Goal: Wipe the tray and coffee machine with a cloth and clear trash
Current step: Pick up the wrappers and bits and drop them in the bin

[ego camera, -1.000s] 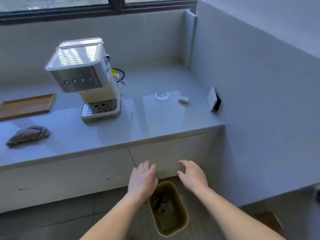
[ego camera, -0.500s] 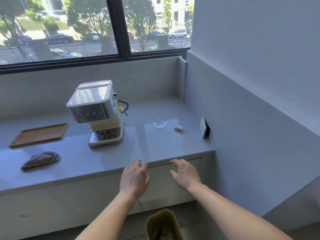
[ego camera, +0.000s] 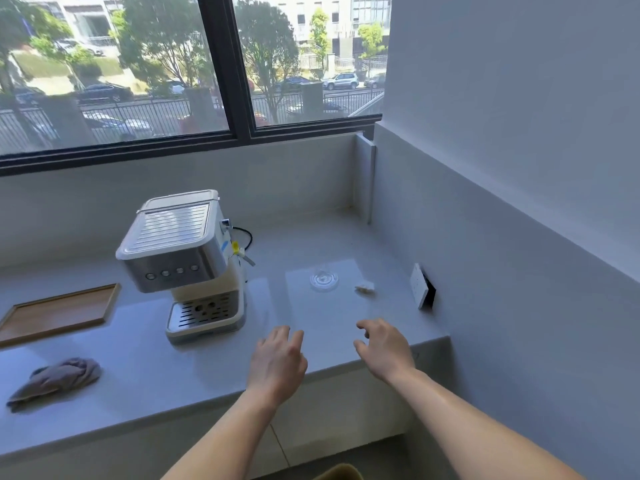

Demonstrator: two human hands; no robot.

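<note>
**Two pieces of trash left, both our hands empty**

We have both hands over the near edge of the counter point(ego camera: 138, 372), and neither holds anything. Our left hand point(ego camera: 277, 362) hovers with its fingers relaxed and a little spread. Our right hand point(ego camera: 384, 348) has its fingertips loosely curled but pinches nothing.

The trash is what we judge to be in hand. A clear plastic lid point(ego camera: 323, 280) lies at one o'clock from our left hand. A small crumpled scrap point(ego camera: 364, 288) lies at twelve o'clock from our right hand, near the lid but not touching it. Both are on the counter, so this part is not done. Only the rim of the bin point(ego camera: 341, 472) shows, on the floor at six o'clock from our hands.

The wiping is harder to judge. The coffee machine point(ego camera: 183, 261) stands at ten o'clock from our left hand. The wooden tray point(ego camera: 59, 313) lies at eight o'clock from the machine, with nothing on it. The grey cloth point(ego camera: 55, 379) lies bunched at six o'clock from the tray, well apart from both hands. We cannot tell from the surfaces whether they have been wiped. The cloth lying aside fits either reading, so we count the wiping as unconfirmed and the lid and scrap as what is plainly left
</note>
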